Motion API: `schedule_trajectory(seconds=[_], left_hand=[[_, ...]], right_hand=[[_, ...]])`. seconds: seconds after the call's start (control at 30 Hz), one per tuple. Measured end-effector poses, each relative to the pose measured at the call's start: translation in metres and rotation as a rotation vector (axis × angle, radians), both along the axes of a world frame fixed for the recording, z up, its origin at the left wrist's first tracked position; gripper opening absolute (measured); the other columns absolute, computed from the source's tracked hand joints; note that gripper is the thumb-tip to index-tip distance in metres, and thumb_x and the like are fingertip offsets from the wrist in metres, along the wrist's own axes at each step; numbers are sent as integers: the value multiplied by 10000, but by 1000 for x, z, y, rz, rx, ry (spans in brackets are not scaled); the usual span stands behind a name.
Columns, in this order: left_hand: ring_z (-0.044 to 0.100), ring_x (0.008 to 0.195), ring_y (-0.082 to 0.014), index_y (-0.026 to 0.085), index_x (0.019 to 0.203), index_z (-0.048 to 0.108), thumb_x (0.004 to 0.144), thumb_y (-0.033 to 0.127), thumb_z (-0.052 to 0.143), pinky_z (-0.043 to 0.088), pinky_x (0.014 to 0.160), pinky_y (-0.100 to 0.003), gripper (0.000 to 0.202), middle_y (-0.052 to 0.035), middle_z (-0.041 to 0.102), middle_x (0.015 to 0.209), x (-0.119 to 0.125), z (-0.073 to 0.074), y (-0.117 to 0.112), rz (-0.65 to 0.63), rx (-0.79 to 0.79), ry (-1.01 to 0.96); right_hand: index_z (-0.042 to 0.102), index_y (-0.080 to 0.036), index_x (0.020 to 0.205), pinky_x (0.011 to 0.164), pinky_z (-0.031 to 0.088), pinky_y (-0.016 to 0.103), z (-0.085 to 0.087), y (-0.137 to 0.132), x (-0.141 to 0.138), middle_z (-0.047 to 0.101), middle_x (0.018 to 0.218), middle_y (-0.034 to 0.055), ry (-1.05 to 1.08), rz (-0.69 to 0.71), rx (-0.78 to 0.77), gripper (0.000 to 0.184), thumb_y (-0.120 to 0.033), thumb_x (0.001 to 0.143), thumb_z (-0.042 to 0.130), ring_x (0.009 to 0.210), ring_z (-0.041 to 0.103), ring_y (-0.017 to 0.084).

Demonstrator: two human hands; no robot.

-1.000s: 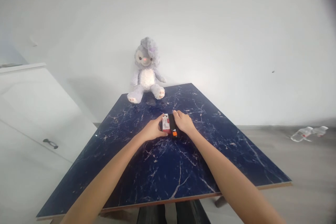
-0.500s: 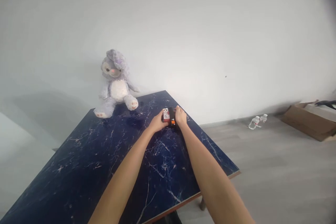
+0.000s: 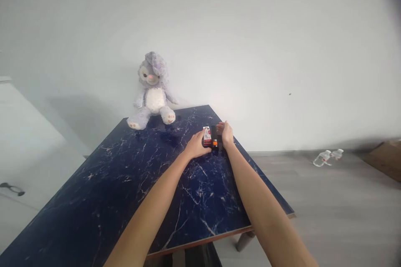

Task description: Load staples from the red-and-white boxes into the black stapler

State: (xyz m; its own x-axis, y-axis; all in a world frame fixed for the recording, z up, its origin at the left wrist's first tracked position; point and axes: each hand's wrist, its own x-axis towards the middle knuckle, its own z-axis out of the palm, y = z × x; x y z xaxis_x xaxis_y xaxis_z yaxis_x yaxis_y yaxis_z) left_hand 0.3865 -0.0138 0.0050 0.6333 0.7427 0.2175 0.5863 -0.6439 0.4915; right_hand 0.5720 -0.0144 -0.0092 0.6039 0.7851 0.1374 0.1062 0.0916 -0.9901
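My left hand is curved around a small red and white box on the table, with the thumb on the near side. Pressed against the box's right side, or very close to it, stands a slim black object with an orange patch; its kind is too small to make out. My right hand is just to the right of that black object, fingers stretched out and a small gap between them. Both rest on the dark blue marbled table.
A grey plush toy with a white belly sits at the table's back edge, by the wall. Plastic bottles lie on the floor to the right, near a cardboard box. A white cabinet stands at left.
My right hand has come off the black object and its fingers have straightened. My left hand keeps its place at the box. The view has turned left, bringing the cabinet in.
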Motion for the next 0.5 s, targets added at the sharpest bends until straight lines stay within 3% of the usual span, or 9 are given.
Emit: schedule_trajectory(seconds=[0.1,0.23,0.4,0.5], left_hand=[[371,1394,-430,222,1591,197,700,596,737,295,1116,-513,1107,-177,363,1577,-1,-6,-8,44,111,91],[376,1379,-444,167,1592,144,717,748,635,280,1100,-501,1160,-222,412,1532,4,-10,-15,160,127,144],[404,1339,-443,157,1566,221,759,745,588,279,1081,-507,1064,-227,491,1465,15,-13,-17,224,138,127],[336,1394,-446,152,1574,206,749,729,617,251,1111,-525,1088,-226,441,1515,16,-14,-13,199,124,88]], right_hand=[[575,-99,1262,885,550,325,4,-6,-3,704,1188,163,-76,-93,-42,701,-434,1010,13,1060,689,212],[586,-129,1228,896,530,348,8,-13,-10,722,1110,153,-125,-171,-87,680,-431,1010,18,1050,689,228],[590,-181,1149,985,453,451,8,-19,-18,705,1082,201,-153,-355,-131,549,-491,1001,162,1124,650,315],[604,-179,1112,982,445,474,8,-28,-21,702,1072,217,-239,-324,-187,531,-506,995,202,1105,654,339]])
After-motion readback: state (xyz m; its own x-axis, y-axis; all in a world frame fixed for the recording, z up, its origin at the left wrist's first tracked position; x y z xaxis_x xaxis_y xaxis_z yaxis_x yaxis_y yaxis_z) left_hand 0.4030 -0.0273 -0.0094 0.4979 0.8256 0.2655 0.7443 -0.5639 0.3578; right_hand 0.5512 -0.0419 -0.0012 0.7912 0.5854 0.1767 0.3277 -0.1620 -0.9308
